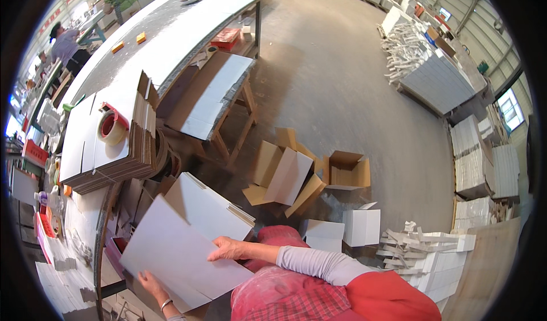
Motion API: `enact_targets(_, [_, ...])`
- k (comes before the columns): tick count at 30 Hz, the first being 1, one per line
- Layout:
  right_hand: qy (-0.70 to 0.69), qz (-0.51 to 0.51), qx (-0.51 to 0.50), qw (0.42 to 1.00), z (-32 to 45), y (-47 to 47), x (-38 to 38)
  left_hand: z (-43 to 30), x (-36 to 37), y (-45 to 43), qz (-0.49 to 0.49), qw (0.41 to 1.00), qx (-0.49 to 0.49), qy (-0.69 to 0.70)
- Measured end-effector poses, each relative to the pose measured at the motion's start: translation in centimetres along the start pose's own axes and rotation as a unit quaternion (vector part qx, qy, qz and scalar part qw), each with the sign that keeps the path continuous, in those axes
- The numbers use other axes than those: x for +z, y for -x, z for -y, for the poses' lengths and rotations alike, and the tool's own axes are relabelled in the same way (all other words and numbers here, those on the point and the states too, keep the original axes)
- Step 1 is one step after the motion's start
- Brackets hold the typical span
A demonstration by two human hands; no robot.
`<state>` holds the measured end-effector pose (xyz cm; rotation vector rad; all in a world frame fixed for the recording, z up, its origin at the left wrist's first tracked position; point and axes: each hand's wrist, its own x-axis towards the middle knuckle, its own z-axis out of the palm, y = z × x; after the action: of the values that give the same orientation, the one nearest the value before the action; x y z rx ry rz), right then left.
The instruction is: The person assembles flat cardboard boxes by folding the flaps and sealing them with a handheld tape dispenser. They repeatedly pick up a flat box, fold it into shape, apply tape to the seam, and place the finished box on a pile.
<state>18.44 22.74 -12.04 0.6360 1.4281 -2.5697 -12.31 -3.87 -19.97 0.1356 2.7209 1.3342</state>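
A large flat piece of white cardboard (179, 252) lies tilted between my two hands, in front of my red apron. My right hand (228, 249) grips its right edge, with the thumb on the white face. At its lower left edge is my left hand (153, 284), a bracelet at the wrist; its fingers touch the edge, partly hidden. Behind this piece leans a stack of white cardboard sheets (209, 210). On the worktable, a tape dispenser with a roll of clear tape (112, 133) rests on a tied bundle of flattened white cartons (85, 150).
Opened brown cartons (286, 171) and small white boxes (362, 227) stand on the floor ahead. A low wooden bench (213, 98) is beside the long table (171, 34). Stacked white goods (440, 81) line the right side. Other people (68, 49) are far left.
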Motion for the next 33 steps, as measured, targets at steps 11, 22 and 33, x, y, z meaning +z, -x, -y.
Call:
enact_targets(11, [0.322,0.014,-0.447,0.835,5.5,5.9,-2.2,-22.1,-10.1,7.7,-0.233,0.805,0.524,-0.153])
enact_targets(22, [0.472,0.067,-0.200,0.856,-0.1,9.1,-10.9,-20.4,-1.0,13.1,-0.117,0.877,0.464,-0.047])
enact_targets(33, [0.506,0.050,-0.284,0.813,14.9,4.1,6.4,-21.6,-2.1,14.0,-0.094,0.862,0.497,-0.041])
